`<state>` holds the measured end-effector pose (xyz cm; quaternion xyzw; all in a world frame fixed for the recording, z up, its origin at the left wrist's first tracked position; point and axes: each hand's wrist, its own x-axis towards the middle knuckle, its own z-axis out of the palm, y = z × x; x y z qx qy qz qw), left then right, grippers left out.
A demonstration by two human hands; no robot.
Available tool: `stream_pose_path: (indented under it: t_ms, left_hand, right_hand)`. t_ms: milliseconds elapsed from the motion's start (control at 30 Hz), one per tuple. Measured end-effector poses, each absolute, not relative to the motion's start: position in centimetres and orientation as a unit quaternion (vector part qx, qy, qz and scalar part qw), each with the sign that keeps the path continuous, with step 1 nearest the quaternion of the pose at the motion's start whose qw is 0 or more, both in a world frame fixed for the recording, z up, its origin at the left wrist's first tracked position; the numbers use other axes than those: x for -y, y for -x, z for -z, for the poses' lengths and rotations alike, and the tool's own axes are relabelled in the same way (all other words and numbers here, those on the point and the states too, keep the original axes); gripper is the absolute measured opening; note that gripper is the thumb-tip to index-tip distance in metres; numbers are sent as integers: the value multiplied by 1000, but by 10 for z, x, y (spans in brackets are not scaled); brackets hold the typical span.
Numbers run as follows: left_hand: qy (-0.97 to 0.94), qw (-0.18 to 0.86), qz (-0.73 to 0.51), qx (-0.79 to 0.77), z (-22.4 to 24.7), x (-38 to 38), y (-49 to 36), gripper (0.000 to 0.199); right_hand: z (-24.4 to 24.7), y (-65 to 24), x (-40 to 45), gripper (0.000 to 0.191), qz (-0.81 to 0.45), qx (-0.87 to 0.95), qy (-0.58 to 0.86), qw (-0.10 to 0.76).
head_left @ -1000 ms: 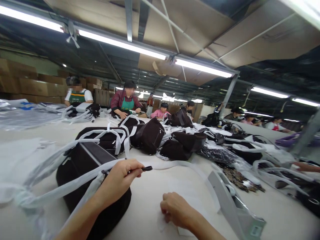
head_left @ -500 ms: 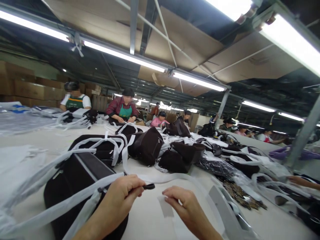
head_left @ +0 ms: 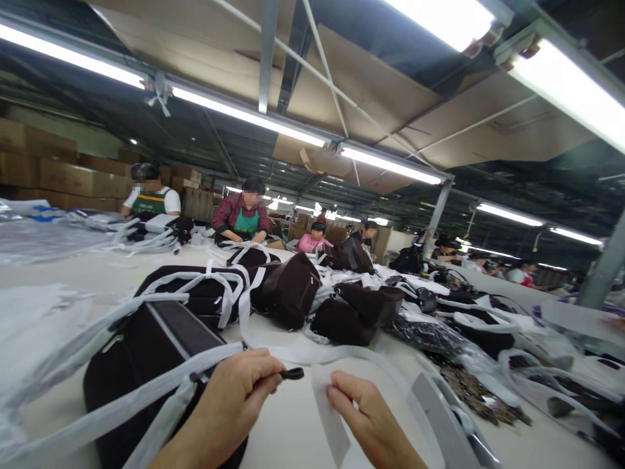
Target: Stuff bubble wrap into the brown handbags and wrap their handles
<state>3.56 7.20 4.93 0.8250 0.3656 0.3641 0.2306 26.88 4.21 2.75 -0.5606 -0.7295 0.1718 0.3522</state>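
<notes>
My left hand (head_left: 234, 394) is closed in a pinch on a small black loop (head_left: 293, 373), whose end sticks out past the fingertips. Beneath that forearm lies a black bag (head_left: 146, 339), its long straps (head_left: 161, 378) wrapped in white material. Thumb and fingers of my right hand (head_left: 368, 413) pinch a thin white strip (head_left: 329, 417) that hangs down toward the tabletop. A narrow gap separates the strip from the black loop. What the loop is fixed to is hidden behind the left hand.
More black bags (head_left: 288, 286) are heaped across the white table (head_left: 278, 436). To the right stand a grey metal holder (head_left: 442, 417) and a pile of small brownish pieces (head_left: 481, 391). Several co-workers, one in a green apron (head_left: 247, 223), are at the far side.
My right hand has risen slightly and shifted right; more of the white strip now shows below it. The left hand still pinches the black loop. The whole view has shifted a little.
</notes>
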Motion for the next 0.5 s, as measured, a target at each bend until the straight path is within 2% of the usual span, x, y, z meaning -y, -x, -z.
stream_pose_path:
  t_ms: [167, 333, 500]
  left_hand:
    - [-826, 229, -362, -366, -47, -74, -35, 23]
    - [-828, 228, -357, -367, -44, -74, -35, 23]
    - [-824, 230, -364, -368, -46, -72, -36, 23]
  right_hand:
    - [-17, -269, -44, 21, -194, 693, 589, 368]
    - [-17, -269, -47, 36, -243, 687, 563, 389]
    - [-14, -258, -47, 35, -329, 664, 546, 391]
